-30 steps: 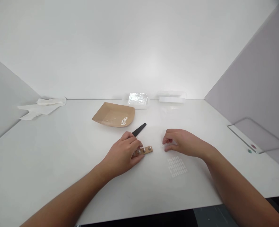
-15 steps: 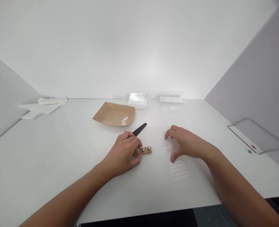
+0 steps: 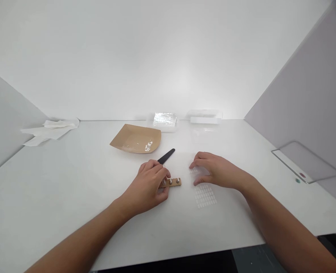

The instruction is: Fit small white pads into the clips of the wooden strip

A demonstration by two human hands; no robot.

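Observation:
My left hand point(image 3: 152, 182) is closed round the left end of a small brown strip point(image 3: 175, 182) with a row of little metal posts. Its fingertips pinch near a post, and small clear pieces there are partly hidden. A black nail file point(image 3: 167, 156) lies just beyond these fingers. My right hand point(image 3: 216, 170) holds a clear sheet of small whitish tabs point(image 3: 206, 197), thumb and fingers curled over it with a gap between their tips. A short row of tabs shows under the fingers; the rest of the sheet extends toward me.
A brown paper tray point(image 3: 134, 136) with white bits stands behind my left hand. At the back wall are a clear packet point(image 3: 164, 119) and a clear box point(image 3: 206, 120). White tissues point(image 3: 50, 131) lie far left; a wire frame point(image 3: 307, 163) leans at the right wall.
My right hand has moved left toward the strip, and the clear sheet has come along with it. My left hand keeps its hold on the strip. The view has shifted slightly.

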